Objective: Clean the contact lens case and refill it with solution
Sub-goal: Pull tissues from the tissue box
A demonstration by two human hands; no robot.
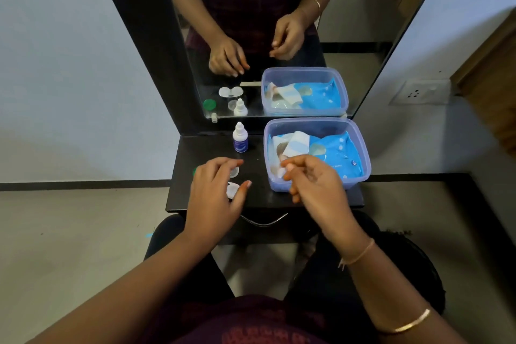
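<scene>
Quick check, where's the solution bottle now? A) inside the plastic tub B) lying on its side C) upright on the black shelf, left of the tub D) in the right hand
C: the bottle stands upright on the shelf, just left of the tub.
</scene>
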